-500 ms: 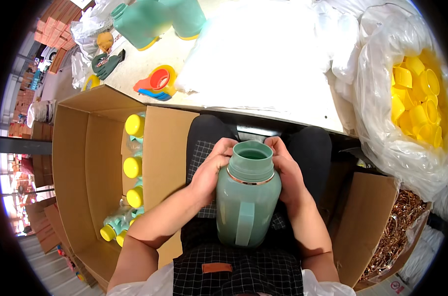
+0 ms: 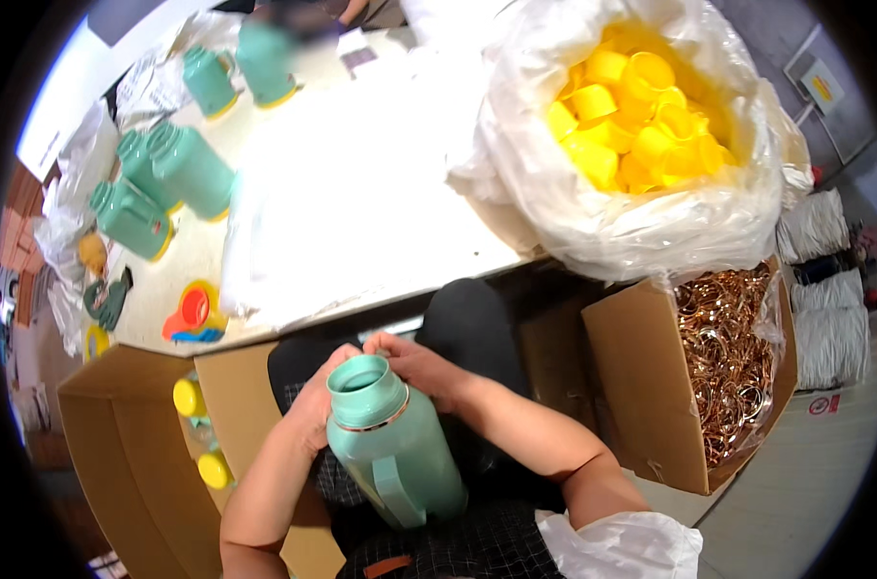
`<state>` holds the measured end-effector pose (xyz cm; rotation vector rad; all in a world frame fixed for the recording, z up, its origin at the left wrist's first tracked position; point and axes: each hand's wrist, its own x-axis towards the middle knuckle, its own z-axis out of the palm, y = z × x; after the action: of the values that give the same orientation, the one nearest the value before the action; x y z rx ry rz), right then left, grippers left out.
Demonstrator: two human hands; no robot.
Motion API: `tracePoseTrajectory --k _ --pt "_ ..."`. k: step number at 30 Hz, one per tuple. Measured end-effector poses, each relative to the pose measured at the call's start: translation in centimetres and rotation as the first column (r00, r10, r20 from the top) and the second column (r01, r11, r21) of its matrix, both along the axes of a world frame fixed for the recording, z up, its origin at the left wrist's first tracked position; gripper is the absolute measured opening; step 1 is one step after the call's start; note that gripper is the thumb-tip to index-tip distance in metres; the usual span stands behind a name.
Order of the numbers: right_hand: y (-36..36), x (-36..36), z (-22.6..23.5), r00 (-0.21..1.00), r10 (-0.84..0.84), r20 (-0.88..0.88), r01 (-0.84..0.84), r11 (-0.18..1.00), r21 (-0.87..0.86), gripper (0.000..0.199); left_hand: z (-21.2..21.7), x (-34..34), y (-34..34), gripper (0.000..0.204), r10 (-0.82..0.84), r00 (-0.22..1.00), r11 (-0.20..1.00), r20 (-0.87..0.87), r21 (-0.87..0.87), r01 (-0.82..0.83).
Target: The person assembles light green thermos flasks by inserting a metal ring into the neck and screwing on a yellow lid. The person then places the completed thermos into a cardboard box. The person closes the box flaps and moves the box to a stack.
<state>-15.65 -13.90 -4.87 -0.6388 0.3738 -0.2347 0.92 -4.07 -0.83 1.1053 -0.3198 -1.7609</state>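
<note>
A green jug point(image 2: 405, 461) with a side handle and an open threaded neck stands tilted in my lap. A thin copper-coloured ring point(image 2: 379, 425) circles the base of its neck. My left hand point(image 2: 318, 400) curls against the left side of the jug, fingers bent toward the far side of the neck. Just beyond the rim, my right hand point(image 2: 421, 370) has its fingers pinched together. What those fingertips hold, if anything, is hidden behind the neck.
Several green jugs point(image 2: 192, 169) stand on the worktable point(image 2: 381, 193). A plastic bag holds yellow cups point(image 2: 636, 121) at the far right, above a carton of copper-coloured rings point(image 2: 728, 357). At left, an open carton point(image 2: 130, 454) contains yellow-capped bottles point(image 2: 189, 398).
My view has swung to the right, so the jug and hands appear further left. The right hand's fingers have come across behind the neck, closer to the left hand.
</note>
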Motion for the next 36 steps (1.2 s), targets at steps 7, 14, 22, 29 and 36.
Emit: tracePoseTrajectory --k 7,14,22,29,36 --pt "-2.4 -2.1 7.4 0.992 -0.129 -0.010 0.102 0.824 -0.557 0.062 -0.8 -2.3 -0.5 0.014 0.440 0.803 0.898 0.403 -0.184 -0.400" --pt "-2.3 -7.8 14.0 0.629 -0.569 0.530 0.617 -0.048 -0.785 0.068 -1.0 -4.2 8.1 0.052 0.285 0.952 0.928 0.115 0.214 -0.304" --pt "-0.4 -7.0 13.6 0.892 -0.127 0.433 0.384 -0.291 -0.876 0.031 -6.2 -4.2 5.2 0.039 0.503 0.808 0.864 -0.306 0.170 -0.474" --pt "-30.5 -21.0 6.1 0.118 -0.993 -0.024 -0.622 -0.055 -0.781 0.060 -5.9 -2.2 3.9 0.047 0.443 0.805 0.893 -0.394 0.112 -0.436" --pt "-23.8 -15.3 8.4 0.102 -0.841 0.531 -0.501 -0.505 -0.703 0.063 -3.7 -1.0 4.7 0.047 0.674 0.706 0.723 -0.217 0.001 -0.690"
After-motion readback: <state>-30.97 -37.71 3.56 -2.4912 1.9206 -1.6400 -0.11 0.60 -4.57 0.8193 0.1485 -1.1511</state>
